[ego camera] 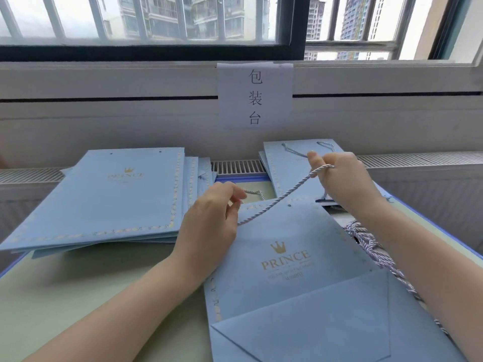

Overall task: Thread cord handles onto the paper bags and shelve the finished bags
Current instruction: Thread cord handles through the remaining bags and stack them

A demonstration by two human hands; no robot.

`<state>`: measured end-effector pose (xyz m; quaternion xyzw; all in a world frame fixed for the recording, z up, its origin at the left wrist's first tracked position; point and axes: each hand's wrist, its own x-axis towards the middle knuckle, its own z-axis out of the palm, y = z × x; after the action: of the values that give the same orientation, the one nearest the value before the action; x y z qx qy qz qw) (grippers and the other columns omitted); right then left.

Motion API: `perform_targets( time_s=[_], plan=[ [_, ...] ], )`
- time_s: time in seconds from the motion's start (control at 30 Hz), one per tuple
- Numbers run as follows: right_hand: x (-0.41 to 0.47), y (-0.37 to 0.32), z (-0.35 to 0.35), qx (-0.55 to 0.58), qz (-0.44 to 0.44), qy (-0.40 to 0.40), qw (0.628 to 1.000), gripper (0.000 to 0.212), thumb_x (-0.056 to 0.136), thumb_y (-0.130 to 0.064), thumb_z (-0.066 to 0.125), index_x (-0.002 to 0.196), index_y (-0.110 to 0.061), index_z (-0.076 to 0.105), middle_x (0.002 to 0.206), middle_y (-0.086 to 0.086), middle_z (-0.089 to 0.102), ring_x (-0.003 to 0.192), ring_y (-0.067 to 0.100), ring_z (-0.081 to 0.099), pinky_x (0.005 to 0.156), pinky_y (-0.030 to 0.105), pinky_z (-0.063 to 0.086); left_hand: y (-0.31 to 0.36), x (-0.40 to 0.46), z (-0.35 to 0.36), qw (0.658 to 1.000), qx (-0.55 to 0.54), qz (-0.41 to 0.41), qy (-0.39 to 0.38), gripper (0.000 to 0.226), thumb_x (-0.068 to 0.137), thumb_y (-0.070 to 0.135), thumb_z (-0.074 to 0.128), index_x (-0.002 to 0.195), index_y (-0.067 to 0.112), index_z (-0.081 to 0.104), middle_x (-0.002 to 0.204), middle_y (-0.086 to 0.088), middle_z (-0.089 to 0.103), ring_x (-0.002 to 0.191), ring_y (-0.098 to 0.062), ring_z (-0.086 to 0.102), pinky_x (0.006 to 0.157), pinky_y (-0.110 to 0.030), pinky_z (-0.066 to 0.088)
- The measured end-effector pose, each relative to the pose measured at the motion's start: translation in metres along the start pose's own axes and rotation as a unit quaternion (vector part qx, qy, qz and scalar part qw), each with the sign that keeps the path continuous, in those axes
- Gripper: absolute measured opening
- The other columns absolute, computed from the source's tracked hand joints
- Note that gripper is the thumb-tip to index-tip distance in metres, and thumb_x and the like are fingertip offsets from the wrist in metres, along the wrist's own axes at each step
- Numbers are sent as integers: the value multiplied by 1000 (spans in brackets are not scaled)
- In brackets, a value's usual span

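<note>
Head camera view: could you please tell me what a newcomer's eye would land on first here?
First, the two hands in the middle, stretching a twisted cord between them above a blue paper bag: the left hand pinches its lower end, the right hand grips the upper end. Next, the stack of blue bags at left, and the white paper sign taped below the window.

I read three legible items; white paper sign (pixel 254 96) taped on the wall under the window, above the worktop's far edge, three characters running top to bottom: 包装台; flat blue bag (pixel 300 257) at the worktop's near edge, gold crown with "PRINCE" beneath, the smaller lines under that too blurred for me to read; top bag of the stack (pixel 112 197) at the left edge, same crown and "PRINCE", fainter; I see no numbers.
</note>
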<state>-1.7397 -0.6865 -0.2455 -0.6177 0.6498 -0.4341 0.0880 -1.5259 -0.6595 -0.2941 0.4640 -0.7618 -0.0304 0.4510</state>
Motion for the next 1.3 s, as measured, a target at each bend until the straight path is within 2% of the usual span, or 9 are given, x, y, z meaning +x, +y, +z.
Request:
perform_targets(
  time_s=[0.1,0.2,0.3,0.53,0.77,0.93,1.07,1.17,1.3],
  plan=[
    [-3,-4,0,214,57,-88,971,33,96,-34,52,77,-8,61,48,-1,55,37,8,42,42,18,36,-1,-2,3,995,65,54,-48,15,88,5,60,98,14,66,95,7,62,85,-8,53,73,-22,39],
    [-7,-7,7,270,88,-161,945,15,92,-20,60,83,-8,62,65,7,61,37,4,43,38,13,33,1,-1,1,989,102,90,-58,16,82,1,66,88,16,68,88,5,66,81,-16,59,67,-24,37],
    [-8,-8,12,260,63,-198,943,1,88,-6,64,87,-7,64,74,10,64,46,4,55,48,13,44,8,2,-3,985,128,94,-60,16,83,3,65,88,18,68,89,5,67,81,-19,60,66,-27,36],
    [-9,1,16,63,-24,-191,979,21,84,-2,61,85,-23,65,75,-3,64,66,7,57,67,19,46,36,41,15,956,245,8,-161,26,96,22,40,113,23,59,113,4,62,107,-22,55,80,-31,42],
    [-4,10,20,-23,-66,-220,973,15,83,-10,67,78,-23,61,72,-8,59,65,5,55,67,24,47,27,55,63,951,180,-96,-234,33,97,38,44,103,11,61,110,-8,63,104,-29,57,75,-35,42],
    [-1,10,16,48,-9,-191,980,17,83,-7,66,75,-23,65,66,-5,61,57,4,54,56,17,43,21,51,57,964,119,-94,-217,33,97,43,45,99,16,63,105,-1,64,100,-23,57,80,-36,46],
    [-1,9,15,117,-3,-174,978,25,86,5,57,75,-17,65,69,5,65,58,11,65,69,23,56,18,57,56,962,73,-110,-237,23,92,40,54,86,20,61,97,-1,66,95,-22,59,83,-37,48],
    [-2,5,15,92,-43,-186,977,21,83,1,65,78,-19,67,80,3,69,67,5,64,70,17,51,15,61,54,959,-20,-116,-256,30,84,37,66,70,12,59,72,-4,58,71,-18,52,67,-30,41],
    [-9,3,22,10,-92,-186,978,16,82,-3,63,84,-16,73,79,2,69,74,11,60,72,23,47,14,55,53,963,-97,-106,-226,15,83,29,70,80,16,63,56,6,51,47,0,44,50,-17,29]
  ],
)
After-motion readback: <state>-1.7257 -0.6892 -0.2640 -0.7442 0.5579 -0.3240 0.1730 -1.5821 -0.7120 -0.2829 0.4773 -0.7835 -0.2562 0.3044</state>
